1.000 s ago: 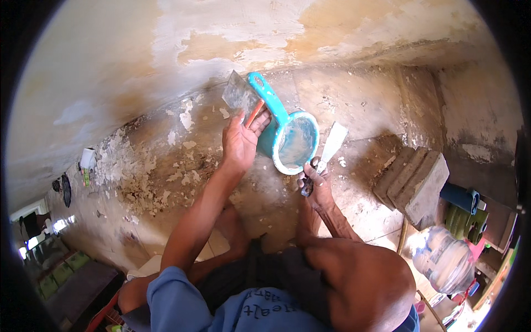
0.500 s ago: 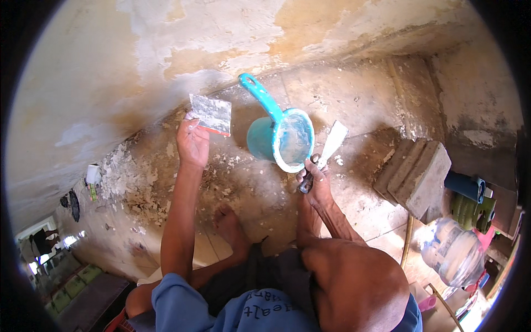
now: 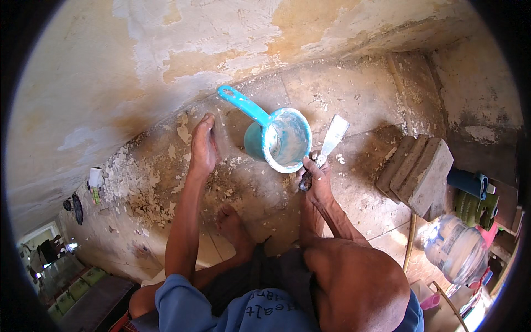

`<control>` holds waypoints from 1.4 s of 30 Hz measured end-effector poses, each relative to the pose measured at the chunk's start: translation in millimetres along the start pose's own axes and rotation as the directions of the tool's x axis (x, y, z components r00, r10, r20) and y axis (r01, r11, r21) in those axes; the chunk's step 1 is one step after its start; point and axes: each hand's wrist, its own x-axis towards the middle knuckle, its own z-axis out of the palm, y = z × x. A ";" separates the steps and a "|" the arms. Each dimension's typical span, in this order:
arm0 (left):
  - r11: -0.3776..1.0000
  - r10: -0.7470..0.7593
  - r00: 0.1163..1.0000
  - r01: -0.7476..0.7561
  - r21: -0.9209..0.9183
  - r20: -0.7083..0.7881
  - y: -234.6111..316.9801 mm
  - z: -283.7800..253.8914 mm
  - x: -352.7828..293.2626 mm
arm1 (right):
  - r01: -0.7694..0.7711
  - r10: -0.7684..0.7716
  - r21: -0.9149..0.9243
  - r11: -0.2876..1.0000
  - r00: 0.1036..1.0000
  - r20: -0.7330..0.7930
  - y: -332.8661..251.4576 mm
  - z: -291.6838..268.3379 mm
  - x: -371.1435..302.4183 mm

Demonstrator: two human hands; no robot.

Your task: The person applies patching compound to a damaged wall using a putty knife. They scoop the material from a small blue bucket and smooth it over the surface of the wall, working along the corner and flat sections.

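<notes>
My right hand (image 3: 318, 180) is closed around the dark handle of a putty knife (image 3: 335, 134), its pale, smeared blade pointing up and right. The thumb of that hand lies against the lower right rim of a turquoise plastic dipper (image 3: 255, 141). White paste coats the dipper's inside and rim, and its long handle points to the upper left. To the left of the dipper is my left hand (image 3: 203, 148), seen edge-on with fingers upward and together. Whatever it holds is hidden by this angle.
A plaster wall (image 3: 210, 50) with peeling paint rises ahead. Paint flakes litter the tiled floor (image 3: 354, 99). Stacked grey blocks (image 3: 423, 177) stand at right, near a rolled blue mat (image 3: 467, 185) and a large clear water bottle (image 3: 456, 249). My bare foot (image 3: 232, 224) rests below the dipper.
My left hand has turned edge-on, and the flat grey square plate seen in it before no longer shows. The dipper has tipped, its handle swinging left and down. My right hand keeps its grip.
</notes>
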 end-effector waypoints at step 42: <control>0.609 -0.300 0.906 -0.061 0.791 0.300 -4.8 89.5 65.4 | 0.396 0.015 -0.881 -0.259 0.914 0.406 -149.6 -1.4 -26.1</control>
